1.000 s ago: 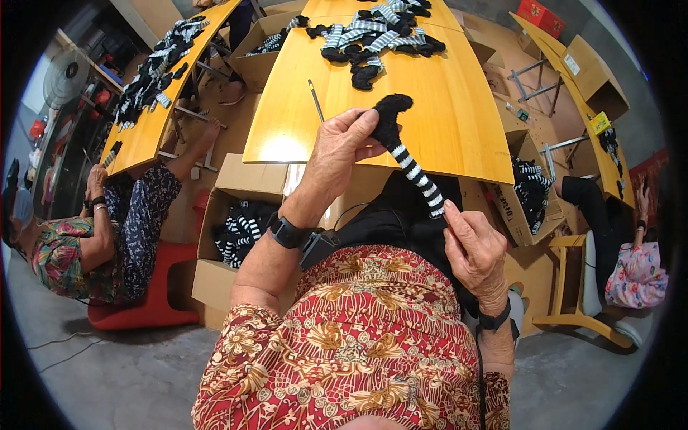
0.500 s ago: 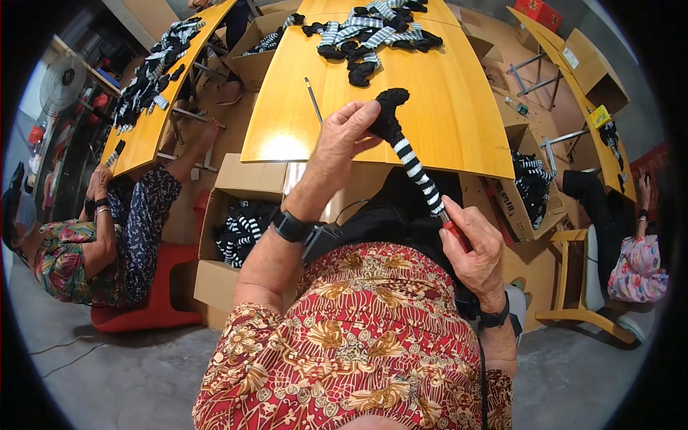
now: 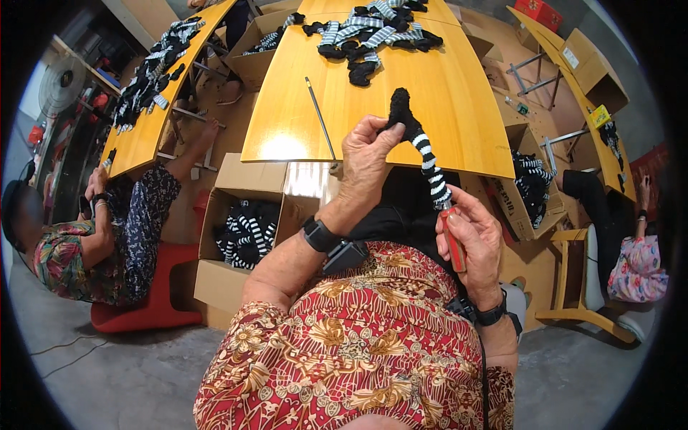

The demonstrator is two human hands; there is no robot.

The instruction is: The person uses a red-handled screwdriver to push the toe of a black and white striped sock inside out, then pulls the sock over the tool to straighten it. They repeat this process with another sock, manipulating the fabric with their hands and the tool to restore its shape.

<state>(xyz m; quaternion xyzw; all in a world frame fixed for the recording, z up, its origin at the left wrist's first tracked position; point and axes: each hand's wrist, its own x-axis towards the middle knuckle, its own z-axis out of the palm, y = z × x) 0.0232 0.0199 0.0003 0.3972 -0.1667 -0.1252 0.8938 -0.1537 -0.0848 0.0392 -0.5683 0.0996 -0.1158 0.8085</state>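
One striped sock (image 3: 423, 154) pinched by left hand (image 3: 365, 161) fingers; one red-handled tool (image 3: 453, 240) in right hand (image 3: 476, 240) fist.

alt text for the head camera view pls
A person's left hand pinches the black end of a black-and-white striped fabric tube, while the right hand grips a red-handled tool pushed into it. Beyond lies a yellow table with a pile of similar pieces.

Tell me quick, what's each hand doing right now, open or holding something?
Left hand: closed, pinching the black end of the black-and-white striped fabric tube.
Right hand: closed around the red-handled tool that runs into the tube's lower end.
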